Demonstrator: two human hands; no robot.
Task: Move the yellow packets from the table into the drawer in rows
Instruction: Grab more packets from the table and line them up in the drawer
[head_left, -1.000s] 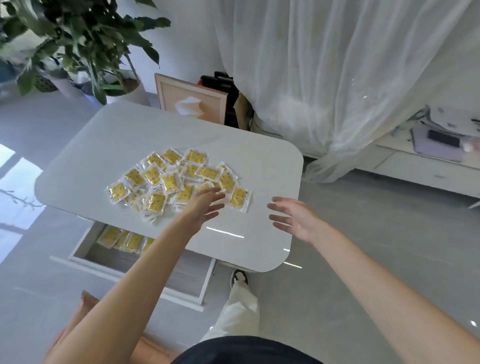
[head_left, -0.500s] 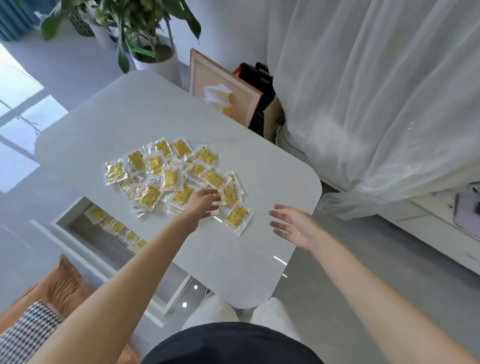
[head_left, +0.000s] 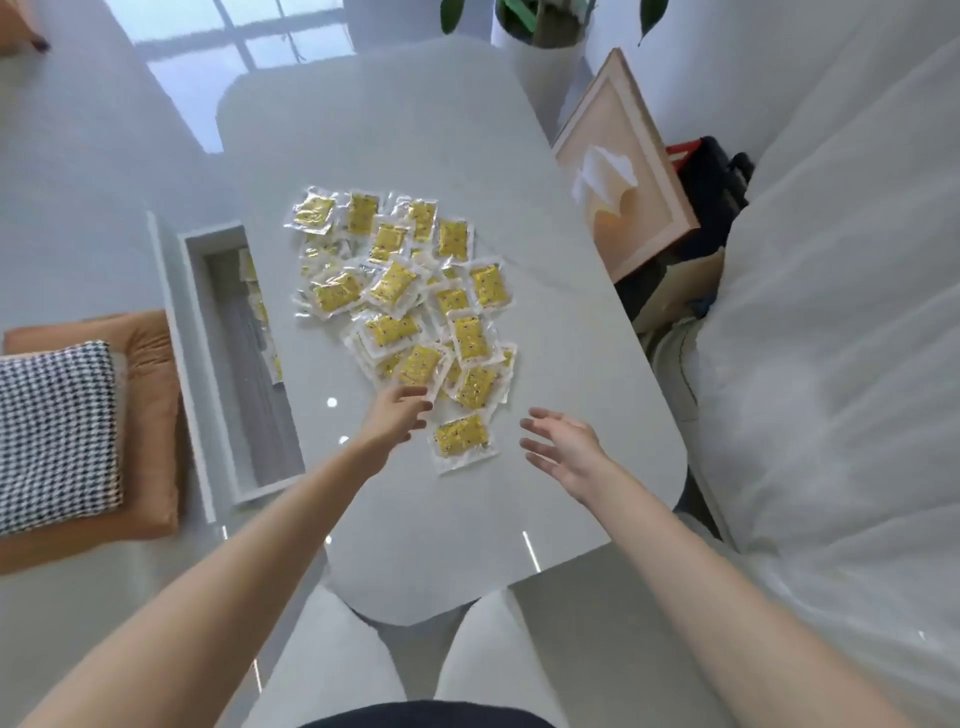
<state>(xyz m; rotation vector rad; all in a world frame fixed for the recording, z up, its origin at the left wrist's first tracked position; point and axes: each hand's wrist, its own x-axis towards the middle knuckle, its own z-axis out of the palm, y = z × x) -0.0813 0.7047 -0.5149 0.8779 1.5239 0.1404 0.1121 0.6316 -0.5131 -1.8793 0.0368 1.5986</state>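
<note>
Both hands (head_left: 397, 418) (head_left: 563, 449) spread beside yellow packets (head_left: 410, 301)

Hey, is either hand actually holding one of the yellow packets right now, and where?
Right hand holds nothing, open above the table. Left hand fingertips touch a packet at its near edge; a closed grip cannot be told.

Yellow packets (head_left: 400, 291), white table (head_left: 441, 130), houndstooth cushion (head_left: 54, 431).
</note>
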